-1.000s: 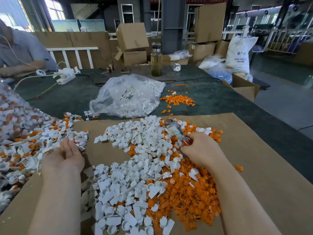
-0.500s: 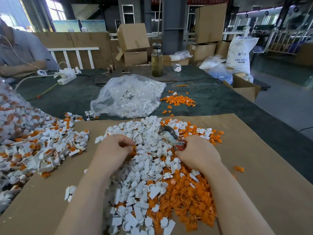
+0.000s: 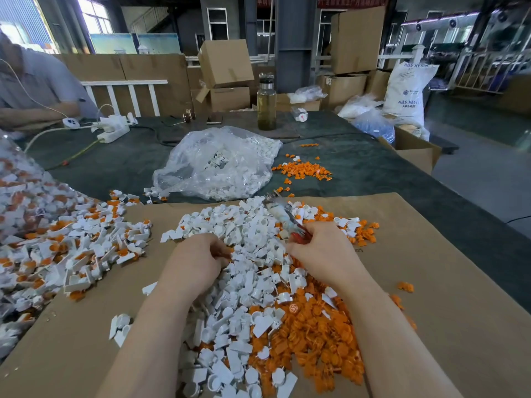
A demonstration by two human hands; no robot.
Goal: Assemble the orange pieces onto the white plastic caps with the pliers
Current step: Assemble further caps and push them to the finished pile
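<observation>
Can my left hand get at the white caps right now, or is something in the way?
Probably yes. The left hand already rests at the edge of the white caps, fingers curled, and nothing lies between them. The right hand holds the pliers off to the other side.

White caps (image 3: 247, 271), orange pieces (image 3: 313, 334), brown cardboard (image 3: 448, 282); dark green tabletop (image 3: 373, 173); red handles on my pliers (image 3: 298, 235).

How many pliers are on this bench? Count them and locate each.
1. The pliers are gripped by the right hand, nose pointing away over the white caps. More may lie buried among them.
</observation>
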